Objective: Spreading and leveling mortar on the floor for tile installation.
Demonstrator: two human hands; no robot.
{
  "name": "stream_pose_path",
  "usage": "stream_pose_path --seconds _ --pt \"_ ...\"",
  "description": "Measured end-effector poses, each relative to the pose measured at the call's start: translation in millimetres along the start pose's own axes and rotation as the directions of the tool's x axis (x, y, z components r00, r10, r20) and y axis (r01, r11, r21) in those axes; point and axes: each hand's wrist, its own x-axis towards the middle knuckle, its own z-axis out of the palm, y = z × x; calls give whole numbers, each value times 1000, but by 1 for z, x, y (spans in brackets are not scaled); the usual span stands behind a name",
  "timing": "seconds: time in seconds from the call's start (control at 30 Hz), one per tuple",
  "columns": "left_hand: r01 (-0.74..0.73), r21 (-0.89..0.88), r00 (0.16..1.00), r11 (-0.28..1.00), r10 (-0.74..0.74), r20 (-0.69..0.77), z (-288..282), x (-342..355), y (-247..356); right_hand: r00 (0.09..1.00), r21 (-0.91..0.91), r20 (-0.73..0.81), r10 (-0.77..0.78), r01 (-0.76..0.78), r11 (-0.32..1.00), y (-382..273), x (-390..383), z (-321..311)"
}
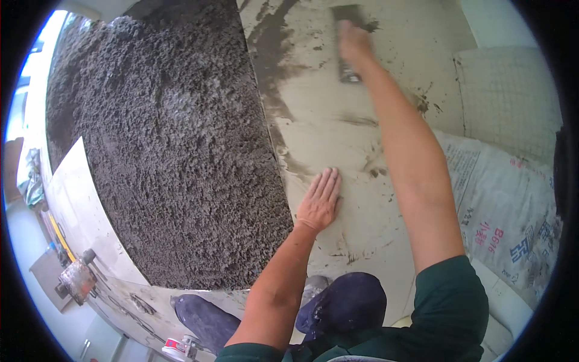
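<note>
While a small red-and-grey tool (76,279) lies at the far left edge on the pale floor, with a yellow strip (58,232) just beyond it, a pale board (72,199) leans along the left rim of a broad bed of rough dark grey mortar (175,151) that fills the left half of the view from near to far. At the near edge, just left of centre, a small red-and-white object (175,346) sits by the person's dark trouser knees (344,304). Right of the mortar bed begins a large pale tile (338,127), smeared with grey streaks, thickest in a dark band along its left side. The left hand (319,202) rests flat on this tile near the mortar's right edge, palm down, fingers straight and close together, holding nothing. Farther and to the right, the right hand (354,43) is stretched out to the far part of the tile and is closed around the handle of a trowel (348,45), whose dark blade lies against the tile surface with wet grey mortar around it. Right of the outstretched forearm lies a printed woven sack (506,211), and beyond it, at the far right, a pale cross-patterned sheet (506,96).
</note>
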Motion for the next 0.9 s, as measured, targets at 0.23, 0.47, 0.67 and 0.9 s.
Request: stream_pose_path --seconds 0.23,0.47,0.67,0.9 --pt "107 -68 926 992 -75 370 -2 -12 -12 750 106 632 -198 169 980 -181 -130 77" --pt "3 -35 1000 999 -2 23 -3 0 -1 965 -1 -98 244 -245 970 49 56 -52" --pt "-5 -30 998 1000 7 60 -2 2 1 955 162 15 297 -295 942 55 161 -20" --pt "32 3 996 999 -32 81 12 -12 -8 889 77 267 -371 364 928 -178 21 152"
